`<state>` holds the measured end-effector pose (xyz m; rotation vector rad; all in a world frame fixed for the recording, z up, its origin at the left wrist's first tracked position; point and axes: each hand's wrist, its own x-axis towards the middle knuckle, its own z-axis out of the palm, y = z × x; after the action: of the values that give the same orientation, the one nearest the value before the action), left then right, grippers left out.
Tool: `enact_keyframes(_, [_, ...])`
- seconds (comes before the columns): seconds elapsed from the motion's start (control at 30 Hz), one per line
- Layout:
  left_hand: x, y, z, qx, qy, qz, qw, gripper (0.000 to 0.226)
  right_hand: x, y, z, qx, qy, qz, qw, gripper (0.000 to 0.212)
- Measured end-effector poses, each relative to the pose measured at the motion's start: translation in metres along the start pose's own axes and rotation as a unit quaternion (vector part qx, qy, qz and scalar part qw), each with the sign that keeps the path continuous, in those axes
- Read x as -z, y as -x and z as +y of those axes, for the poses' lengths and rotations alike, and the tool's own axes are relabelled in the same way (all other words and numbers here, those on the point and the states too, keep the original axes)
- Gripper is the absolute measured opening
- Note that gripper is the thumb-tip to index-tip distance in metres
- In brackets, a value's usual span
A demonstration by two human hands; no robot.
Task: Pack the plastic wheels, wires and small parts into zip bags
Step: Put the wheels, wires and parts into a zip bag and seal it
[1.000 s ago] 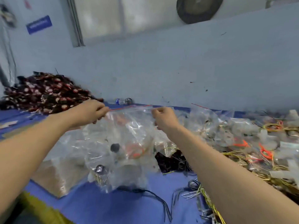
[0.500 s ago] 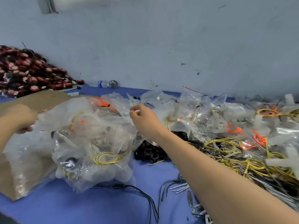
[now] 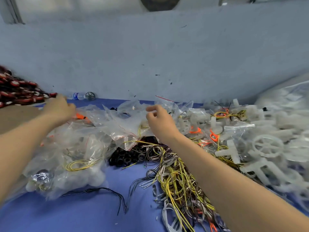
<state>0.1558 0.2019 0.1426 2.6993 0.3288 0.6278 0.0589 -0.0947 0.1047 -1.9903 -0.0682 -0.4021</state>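
Note:
My left hand (image 3: 58,108) reaches over the far top of a heap of filled zip bags (image 3: 75,148) on the left. Motion blur hides its fingers and whether it grips the plastic. My right hand (image 3: 158,120) hovers with loosely curled fingers over several empty clear zip bags (image 3: 127,121) with red seals, and I see nothing held in it. Below my right arm lies a tangle of yellow, black and white wires (image 3: 180,178). White plastic wheels (image 3: 267,146) and cross-shaped parts are heaped on the right. Small black rings (image 3: 128,156) lie in the middle.
A blue cloth (image 3: 83,215) covers the table, which ends at a grey wall. A pile of red-and-black parts (image 3: 18,92) sits far left, with brown cardboard (image 3: 15,116) beside it. A water bottle (image 3: 76,95) and a dark wheel (image 3: 90,95) lie by the wall. A big clear bag (image 3: 287,97) sits far right.
Both hands held a filled bag by its top edge. My left hand swung it left onto the heap and now reaches toward the far side. My right hand let go and moved over the empty bags.

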Motion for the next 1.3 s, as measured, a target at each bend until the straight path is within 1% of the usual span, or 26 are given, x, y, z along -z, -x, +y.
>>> enact_keyframes(0.07, [-0.017, 0.028, 0.046, -0.111, -0.017, -0.058, 0.992, 0.037, 0.022, 0.009, 0.012, -0.029, -0.034, 0.042, 0.998, 0.024])
enact_keyframes(0.1, [-0.027, 0.041, 0.064, -0.163, -0.039, -0.096, 0.981, 0.038, 0.033, 0.015, 0.019, -0.049, -0.05, 0.058, 0.996, 0.024])
enact_keyframes(0.17, [-0.05, 0.065, 0.089, -0.228, -0.105, -0.159, 0.955, 0.038, 0.053, 0.026, 0.035, -0.087, -0.075, 0.079, 0.99, 0.024])
enact_keyframes(0.23, [-0.074, 0.079, 0.102, -0.256, -0.174, -0.193, 0.931, 0.039, 0.071, 0.037, 0.051, -0.118, -0.088, 0.091, 0.985, 0.023])
enact_keyframes(0.37, [-0.102, 0.089, 0.103, -0.239, -0.287, -0.238, 0.897, 0.047, 0.096, 0.05, 0.076, -0.135, -0.092, 0.125, 0.979, 0.022])
enact_keyframes(0.43, [-0.106, 0.089, 0.097, -0.226, -0.322, -0.221, 0.893, 0.046, 0.102, 0.054, 0.084, -0.135, -0.098, 0.13, 0.978, 0.022])
enact_keyframes(0.53, [-0.105, 0.087, 0.088, -0.223, -0.355, -0.166, 0.893, 0.04, 0.107, 0.058, 0.09, -0.132, -0.111, 0.132, 0.976, 0.022])
enact_keyframes(0.7, [-0.095, 0.083, 0.087, -0.25, -0.359, -0.09, 0.895, 0.028, 0.103, 0.061, 0.091, -0.125, -0.118, 0.135, 0.976, 0.021])
enact_keyframes(0.8, [-0.084, 0.076, 0.093, -0.264, -0.317, -0.052, 0.91, 0.025, 0.099, 0.061, 0.088, -0.125, -0.123, 0.13, 0.976, 0.021])
enact_keyframes(0.9, [-0.065, 0.071, 0.106, -0.289, -0.253, 0.009, 0.923, 0.025, 0.097, 0.062, 0.081, -0.119, -0.128, 0.124, 0.977, 0.023])
enact_keyframes(1.0, [-0.035, 0.074, 0.128, -0.289, -0.121, 0.076, 0.947, 0.023, 0.094, 0.064, 0.072, -0.114, -0.138, 0.13, 0.975, 0.022])
enact_keyframes(1.07, [-0.01, 0.085, 0.151, -0.3, -0.042, 0.11, 0.947, 0.026, 0.093, 0.066, 0.066, -0.116, -0.144, 0.133, 0.974, 0.022])
enact_keyframes(1.13, [0.015, 0.106, 0.177, -0.314, 0.033, 0.158, 0.935, 0.027, 0.09, 0.069, 0.06, -0.117, -0.164, 0.133, 0.97, 0.022])
enact_keyframes(1.2, [0.036, 0.131, 0.201, -0.321, 0.132, 0.211, 0.914, 0.027, 0.088, 0.072, 0.052, -0.117, -0.208, 0.134, 0.962, 0.022])
enact_keyframes(1.23, [0.046, 0.145, 0.212, -0.328, 0.202, 0.222, 0.896, 0.026, 0.088, 0.074, 0.048, -0.115, -0.242, 0.134, 0.954, 0.021])
enact_keyframes(1.27, [0.054, 0.161, 0.222, -0.342, 0.286, 0.213, 0.869, 0.024, 0.089, 0.076, 0.044, -0.116, -0.278, 0.131, 0.945, 0.019])
enact_keyframes(1.3, [0.061, 0.178, 0.231, -0.362, 0.372, 0.19, 0.833, 0.021, 0.092, 0.078, 0.04, -0.12, -0.316, 0.127, 0.933, 0.016])
